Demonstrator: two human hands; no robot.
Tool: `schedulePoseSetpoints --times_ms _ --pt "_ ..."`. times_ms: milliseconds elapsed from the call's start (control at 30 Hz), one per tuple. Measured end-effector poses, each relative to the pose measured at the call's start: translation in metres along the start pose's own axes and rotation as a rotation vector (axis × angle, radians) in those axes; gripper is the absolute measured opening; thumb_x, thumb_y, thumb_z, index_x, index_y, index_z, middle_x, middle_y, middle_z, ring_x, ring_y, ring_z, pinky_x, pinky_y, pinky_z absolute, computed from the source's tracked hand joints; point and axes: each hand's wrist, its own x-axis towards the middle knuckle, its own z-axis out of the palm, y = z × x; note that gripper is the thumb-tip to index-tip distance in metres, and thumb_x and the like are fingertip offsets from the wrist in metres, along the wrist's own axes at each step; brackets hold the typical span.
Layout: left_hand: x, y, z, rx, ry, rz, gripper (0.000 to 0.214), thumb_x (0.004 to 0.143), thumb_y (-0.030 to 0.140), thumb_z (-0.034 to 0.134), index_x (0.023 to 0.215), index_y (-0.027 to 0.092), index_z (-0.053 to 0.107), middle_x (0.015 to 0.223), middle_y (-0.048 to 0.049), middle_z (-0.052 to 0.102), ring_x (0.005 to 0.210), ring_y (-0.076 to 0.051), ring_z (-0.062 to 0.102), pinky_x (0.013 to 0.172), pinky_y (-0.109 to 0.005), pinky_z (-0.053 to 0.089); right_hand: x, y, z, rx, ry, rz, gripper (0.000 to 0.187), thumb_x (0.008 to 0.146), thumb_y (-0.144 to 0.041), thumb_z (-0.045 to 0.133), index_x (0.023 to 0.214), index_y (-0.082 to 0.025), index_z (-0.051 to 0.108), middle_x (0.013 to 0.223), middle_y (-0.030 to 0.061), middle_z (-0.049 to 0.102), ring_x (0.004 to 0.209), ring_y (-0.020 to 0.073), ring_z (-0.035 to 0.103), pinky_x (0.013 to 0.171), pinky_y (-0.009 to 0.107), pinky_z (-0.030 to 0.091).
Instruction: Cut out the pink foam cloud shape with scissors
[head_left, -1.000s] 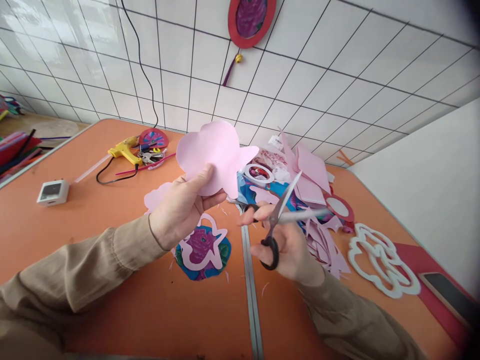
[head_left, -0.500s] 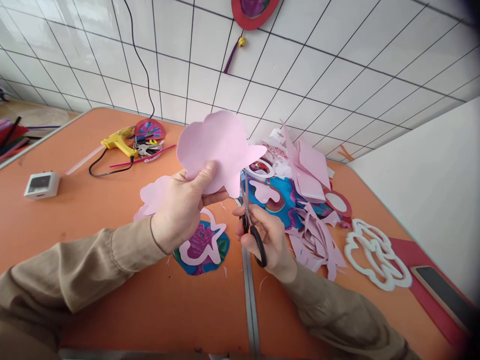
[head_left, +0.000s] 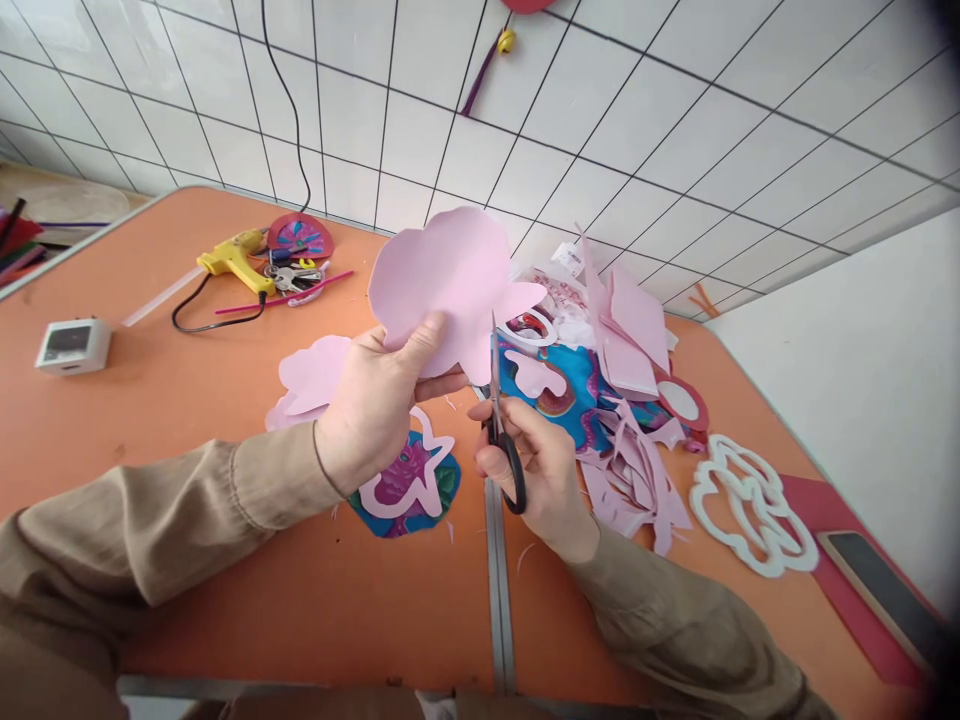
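The scissors (head_left: 496,396) have swung in: a second ago they gaped wide and pointed off to the right, and now their blades stand almost upright, nearly together, at the right-hand edge of the pink lobed cutout (head_left: 442,280). That likely puts trimming at the notch between its two small points, though whether the blades touch the sheet cannot be told. The left grip (head_left: 367,405) pinches the cutout along its lower edge, thumb in front and fingers behind, holding it up off the bench (head_left: 300,610). The right grip (head_left: 547,480) is closed round the black handles, just to the right of the left one. Below the left grip lies a flower-printed disc (head_left: 448,490) under a pink outline; more pink cut shapes (head_left: 313,375) lie just left of it, and pink offcut strips (head_left: 637,480) right of the right grip.
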Motion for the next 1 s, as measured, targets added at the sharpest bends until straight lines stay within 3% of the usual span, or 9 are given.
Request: schedulePoseSetpoints --times_ms 467,1000 --pt "0.0014 0.0006 -0.0002 -0.002 0.004 0.015 0.018 0.079 0.031 0.077 0.086 0.015 0.072 0.087 -0.0045 0.073 0.078 -0.016 0.069 0.068 -0.027 0.062 -0.0024 0.0043 -0.0018 0.078 -0.024 -0.003 0.048 0.082 -0.064 0.066 0.095 -0.018 0.061 0.065 -0.0022 0.053 0.052 0.0123 0.053 0.048 0.026 0.041" --pt "0.0015 0.0003 -0.0016 -0.009 -0.012 0.037 0.025 0.077 0.035 0.078 0.092 0.016 0.072 0.095 -0.0049 0.074 0.084 -0.017 0.07 0.073 -0.028 0.062 -0.0039 0.0068 -0.0002 0.047 -0.023 -0.011 0.04 0.084 -0.055 0.068 0.094 -0.018 0.061 0.064 -0.0021 0.055 0.051 0.0115 0.053 0.049 0.026 0.042"
